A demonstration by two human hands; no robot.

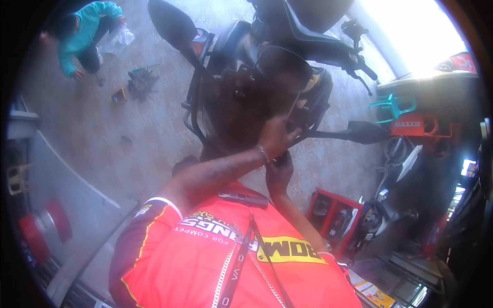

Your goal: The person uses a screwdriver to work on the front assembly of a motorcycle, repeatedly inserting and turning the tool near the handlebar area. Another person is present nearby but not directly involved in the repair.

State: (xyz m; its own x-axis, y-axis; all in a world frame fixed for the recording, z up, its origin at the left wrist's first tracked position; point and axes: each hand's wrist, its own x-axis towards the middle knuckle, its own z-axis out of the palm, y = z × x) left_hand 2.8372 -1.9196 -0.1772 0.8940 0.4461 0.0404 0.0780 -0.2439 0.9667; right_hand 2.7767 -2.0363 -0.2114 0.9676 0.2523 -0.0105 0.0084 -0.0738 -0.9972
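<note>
A dark scooter or motorcycle (246, 102) fills the space in front of me, with one mirror (174, 25) at the far left and another mirror (367, 132) reaching out to the right. My left hand (277, 136), a chain bracelet at its wrist, lies against the near body panel, fingers bent in; what they grip is lost in the dark. Just below that wrist is my right hand (280, 169), curled close to the same panel. Its fingers are partly covered by my left wrist, and whatever they hold is too blurred to name.
At the far left a person in teal (84, 36) crouches by a clear plastic bag (119, 40). Dark mechanical parts (143, 82) and a small box (118, 96) lie on the floor. To the right are a teal chair (393, 107), a red cart (334, 215) and motorbike parts (380, 215).
</note>
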